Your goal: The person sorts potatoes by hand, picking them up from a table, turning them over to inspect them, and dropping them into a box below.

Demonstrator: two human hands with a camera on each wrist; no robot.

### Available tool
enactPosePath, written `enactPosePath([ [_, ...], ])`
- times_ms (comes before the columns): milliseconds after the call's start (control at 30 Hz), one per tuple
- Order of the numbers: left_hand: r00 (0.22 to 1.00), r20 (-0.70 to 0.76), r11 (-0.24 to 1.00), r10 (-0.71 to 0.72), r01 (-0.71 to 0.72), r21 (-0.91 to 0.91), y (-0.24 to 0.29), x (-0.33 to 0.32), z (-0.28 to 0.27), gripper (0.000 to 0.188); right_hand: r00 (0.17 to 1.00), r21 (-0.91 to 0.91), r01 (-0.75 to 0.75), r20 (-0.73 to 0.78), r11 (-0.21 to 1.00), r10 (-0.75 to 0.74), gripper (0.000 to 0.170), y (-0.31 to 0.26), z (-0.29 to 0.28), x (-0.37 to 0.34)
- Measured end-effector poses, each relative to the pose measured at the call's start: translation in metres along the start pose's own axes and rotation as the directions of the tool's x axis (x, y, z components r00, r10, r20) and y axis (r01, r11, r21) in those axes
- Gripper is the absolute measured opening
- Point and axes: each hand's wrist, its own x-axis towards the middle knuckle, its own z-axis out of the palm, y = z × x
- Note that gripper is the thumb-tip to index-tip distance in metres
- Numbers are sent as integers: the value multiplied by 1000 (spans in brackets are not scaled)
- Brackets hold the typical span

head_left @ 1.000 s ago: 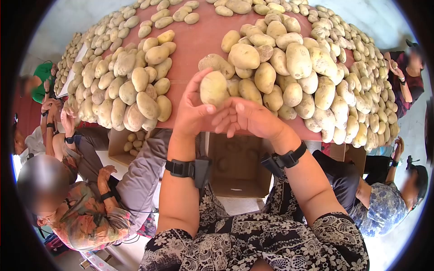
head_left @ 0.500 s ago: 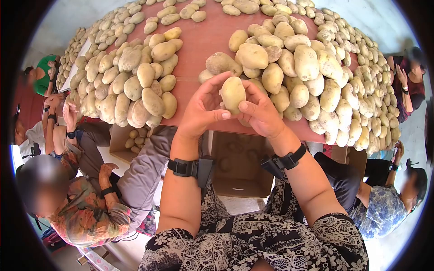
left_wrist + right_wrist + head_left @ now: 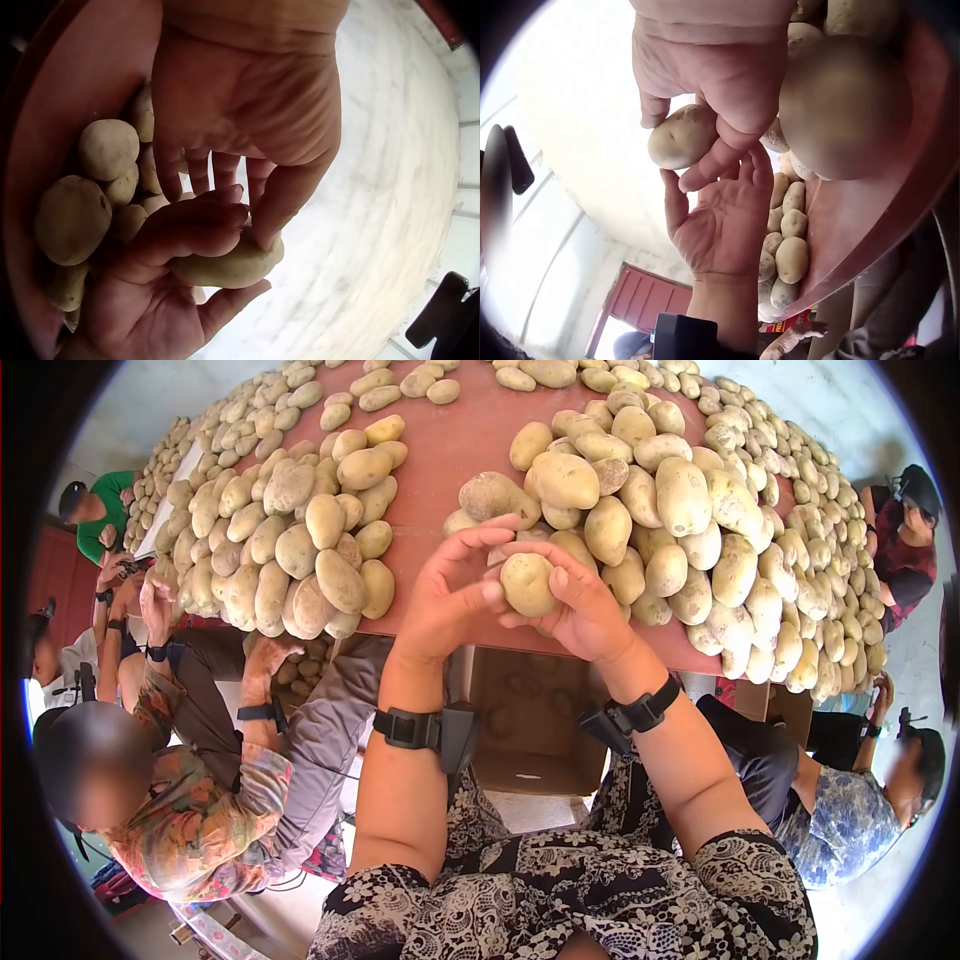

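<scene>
A yellowish potato [image 3: 528,584] is held end-up over the red table's near edge. My right hand [image 3: 585,610] grips it between the thumb and curled fingers. To its left, my left hand [image 3: 452,600] is cupped loosely, with its fingers relaxed. In the left wrist view, the left thumb tip meets one end of the potato [image 3: 229,268]. Seen from the right wrist, the potato [image 3: 681,139] sits in the right hand's grip, and the left hand [image 3: 724,221] lies below with its palm facing it. The right fingers partly hide the potato.
Potato piles [image 3: 295,565] [image 3: 685,495] stand left and right on the red tabletop [image 3: 430,490]. A cardboard box [image 3: 530,710] is below the table's near edge. Seated people [image 3: 190,810] [image 3: 850,810] flank me closely, and another box [image 3: 790,705] stands at right.
The potato went from the left hand to between both hands, and is now in the right hand, turned end-up. The left fingers have loosened from it. The person at left moved an arm toward a box.
</scene>
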Motion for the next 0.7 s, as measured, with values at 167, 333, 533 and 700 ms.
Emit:
enactPosePath([
  [167,904,-375,975,-206,220,-6,-15,5,-20,40,989,63,-134,73,989,129,63,-5,6,-6],
  [333,900,-409,696,-149,389,603,-42,4,-26,45,923,-161,-283,222,946,314,65,-6,0,-10],
  [533,930,-321,716,-178,346,606,-38,6,-14,59,760,-434,-426,305,794,574,57,-1,-9,-16],
  [700,980,-198,406,-20,189,894,-42,2,-8,64,693,-537,-467,271,703,668,52,-9,-10,-15],
])
